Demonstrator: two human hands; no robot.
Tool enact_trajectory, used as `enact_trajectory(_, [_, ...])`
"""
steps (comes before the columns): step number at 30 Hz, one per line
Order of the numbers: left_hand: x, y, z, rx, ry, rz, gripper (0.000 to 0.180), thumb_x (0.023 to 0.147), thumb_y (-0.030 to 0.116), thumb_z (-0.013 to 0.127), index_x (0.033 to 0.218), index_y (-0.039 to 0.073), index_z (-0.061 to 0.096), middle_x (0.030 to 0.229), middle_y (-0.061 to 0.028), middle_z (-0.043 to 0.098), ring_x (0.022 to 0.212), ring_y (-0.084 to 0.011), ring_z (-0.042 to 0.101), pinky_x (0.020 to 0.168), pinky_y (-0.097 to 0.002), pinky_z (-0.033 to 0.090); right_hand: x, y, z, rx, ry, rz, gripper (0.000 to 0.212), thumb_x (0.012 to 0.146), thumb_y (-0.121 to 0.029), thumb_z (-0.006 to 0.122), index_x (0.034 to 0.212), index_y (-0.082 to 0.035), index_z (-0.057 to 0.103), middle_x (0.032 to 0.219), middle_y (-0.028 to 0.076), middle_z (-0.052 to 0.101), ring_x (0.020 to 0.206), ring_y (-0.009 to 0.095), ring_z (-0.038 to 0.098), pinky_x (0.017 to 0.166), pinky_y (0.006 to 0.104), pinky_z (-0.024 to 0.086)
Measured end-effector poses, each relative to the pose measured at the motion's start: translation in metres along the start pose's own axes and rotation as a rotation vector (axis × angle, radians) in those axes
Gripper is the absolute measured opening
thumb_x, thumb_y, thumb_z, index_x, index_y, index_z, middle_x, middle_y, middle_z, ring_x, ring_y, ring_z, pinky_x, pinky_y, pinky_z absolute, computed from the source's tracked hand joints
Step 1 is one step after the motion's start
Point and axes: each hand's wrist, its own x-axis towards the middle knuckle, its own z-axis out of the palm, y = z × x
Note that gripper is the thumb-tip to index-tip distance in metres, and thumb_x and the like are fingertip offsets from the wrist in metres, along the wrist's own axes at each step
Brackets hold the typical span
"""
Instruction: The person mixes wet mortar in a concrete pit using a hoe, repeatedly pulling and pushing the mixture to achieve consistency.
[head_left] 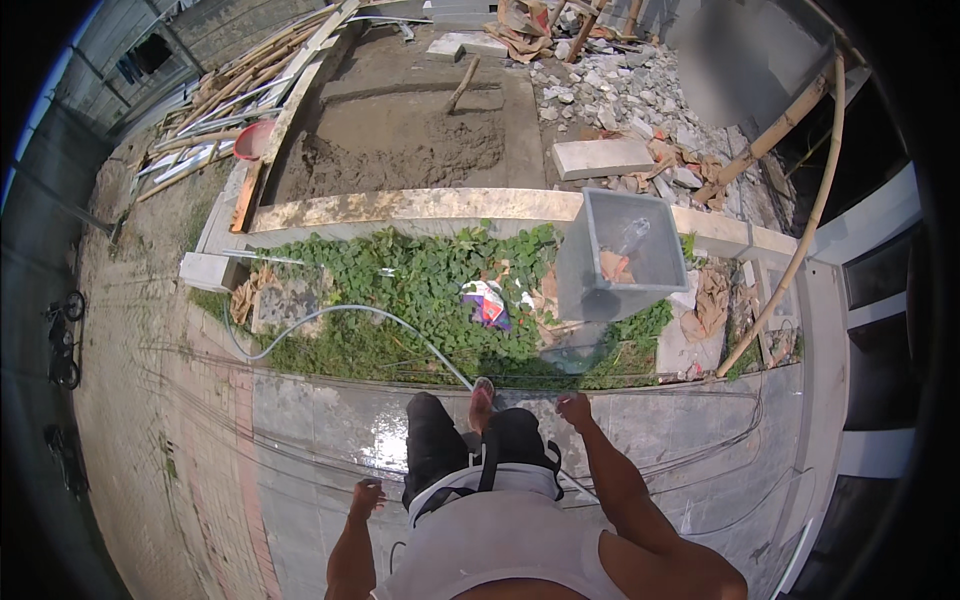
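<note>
My left hand (368,496) hangs low beside my left thigh, its fingers loosely bent with nothing visible in them. Farther forward, my right hand (574,410) is held out over the wet pavement, also empty and loosely curled. Neither hand touches anything. A grey hose (330,310) loops across the plants and runs to my sandalled foot (481,400). Ahead to the right stands a large grey tub (610,290) by the low wall, with a clear plastic bottle (634,237) and an orange-brown piece inside.
Beyond the low wall (400,208), wet mortar (400,150) lies with a wooden handle (462,84) upright in it. Rubble (610,85) and a pale block (601,158) are at the back right. A bamboo pole (790,280) slants down on the right. A red basin (254,139) sits far left.
</note>
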Motion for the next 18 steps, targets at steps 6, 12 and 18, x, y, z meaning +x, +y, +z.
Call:
enact_trajectory(6, [0.027, 0.097, 0.015, -0.188, 0.091, -0.275, 0.025, 0.090, 0.016, 0.061, 0.113, 0.005, 0.060, 0.080, -0.0134, 0.068, 0.062, -0.0230, 0.066, 0.046, -0.0333, 0.051, 0.318, -0.339, -0.067, 0.323, 0.014, -0.350, 0.013, 0.086, -0.002, 0.066, 0.098, 0.001, 0.067, 0.084, 0.007, 0.070, 0.078, 0.013, 0.067, 0.071, 0.0266, 0.051])
enact_trajectory(12, [0.151, 0.327, 0.011, -0.190, 0.129, -0.081, 0.027, 0.089, 0.010, 0.054, 0.114, 0.002, 0.061, 0.074, -0.0108, 0.065, 0.058, -0.0199, 0.064, 0.048, -0.0318, 0.053, 0.555, -0.553, -0.090, 0.472, -0.169, -0.561, 0.021, 0.085, -0.001, 0.065, 0.106, -0.003, 0.068, 0.088, 0.002, 0.067, 0.072, 0.008, 0.059, 0.063, 0.0242, 0.046])
enact_trajectory(18, [0.248, 0.651, 0.062, -0.260, 0.082, 0.181, 0.028, 0.091, 0.016, 0.055, 0.112, -0.002, 0.059, 0.070, -0.0068, 0.060, 0.061, -0.0134, 0.058, 0.053, -0.0279, 0.048, 0.794, -0.601, -0.212, 0.326, -0.126, -0.209, 0.022, 0.089, -0.009, 0.066, 0.108, 0.000, 0.061, 0.091, 0.004, 0.066, 0.080, 0.010, 0.061, 0.072, 0.0238, 0.050])
